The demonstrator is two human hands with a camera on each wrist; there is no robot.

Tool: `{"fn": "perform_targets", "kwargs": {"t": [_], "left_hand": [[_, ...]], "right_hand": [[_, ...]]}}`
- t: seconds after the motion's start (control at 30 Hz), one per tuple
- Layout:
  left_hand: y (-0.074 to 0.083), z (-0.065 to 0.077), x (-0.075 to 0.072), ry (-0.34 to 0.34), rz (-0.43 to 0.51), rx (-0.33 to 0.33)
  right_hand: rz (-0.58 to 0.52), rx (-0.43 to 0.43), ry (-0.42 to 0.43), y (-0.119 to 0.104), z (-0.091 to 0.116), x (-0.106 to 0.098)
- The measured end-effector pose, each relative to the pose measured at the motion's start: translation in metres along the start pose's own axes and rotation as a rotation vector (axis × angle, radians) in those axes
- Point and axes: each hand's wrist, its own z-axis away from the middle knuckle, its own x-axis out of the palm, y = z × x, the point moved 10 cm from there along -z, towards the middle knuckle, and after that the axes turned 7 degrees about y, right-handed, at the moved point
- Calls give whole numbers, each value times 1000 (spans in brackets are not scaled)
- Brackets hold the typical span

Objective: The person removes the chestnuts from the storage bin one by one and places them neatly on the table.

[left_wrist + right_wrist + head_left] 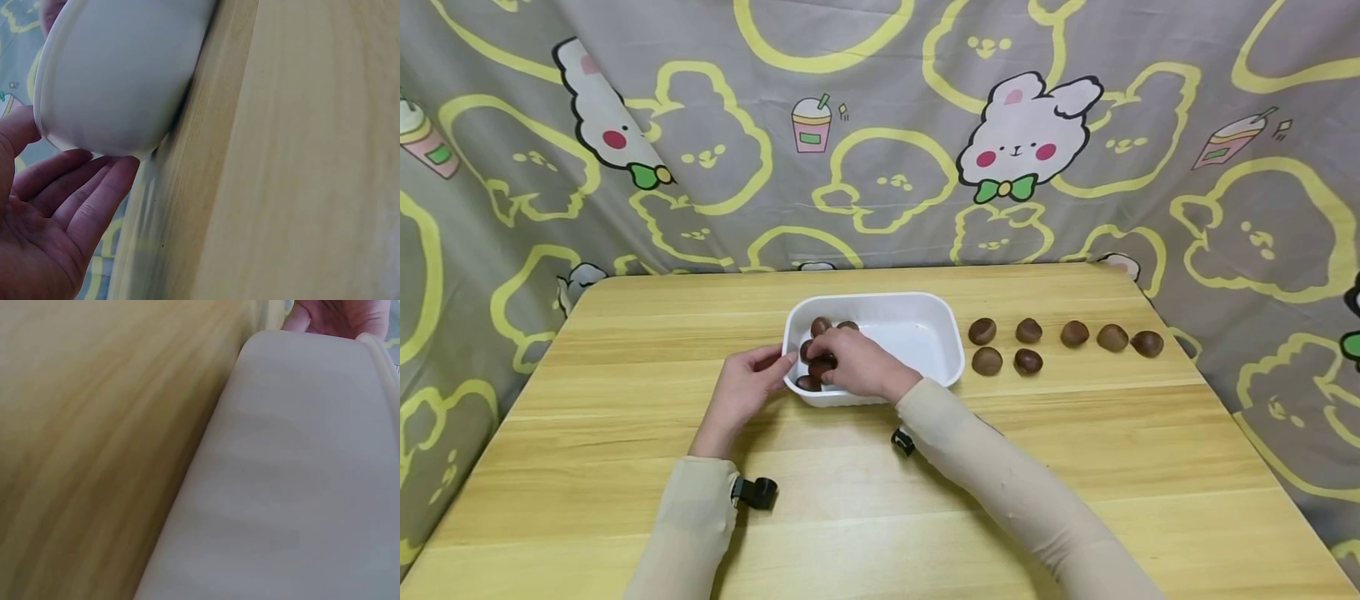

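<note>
A white plastic tray (917, 310) with rounded corners stands on the table, several brown chestnuts (821, 326) in its left end. My left hand (749, 385) holds the tray's left end. In the left wrist view, that hand's thumb (20, 130) is at the rim and its fingers (103, 197) touch the outer wall. Reaching over the near wall, my right hand (861, 365) has its fingers down among the chestnuts and pinches one chestnut (822, 367). Its fingertips are partly hidden in the head view. The right wrist view shows mostly the tray's outer wall (294, 462).
Right of the tray, several more chestnuts (1028, 331) lie on the wooden table (850, 517) in two loose rows. A grey patterned curtain (895, 100) hangs behind the table and along its sides.
</note>
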Motion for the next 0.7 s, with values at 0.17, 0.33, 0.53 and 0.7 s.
{"fn": "perform_targets", "kwargs": {"t": [0.17, 0.33, 0.53, 0.7], "left_hand": [[0, 0, 0, 3, 5, -3], [1, 0, 1, -1, 12, -4], [1, 1, 0, 8, 32, -5], [1, 1, 1, 5, 40, 0]], "right_hand": [[39, -25, -32, -2, 0, 1], [65, -68, -44, -3, -2, 2], [49, -73, -46, 2, -4, 3], [-29, -29, -54, 9, -3, 3]]}}
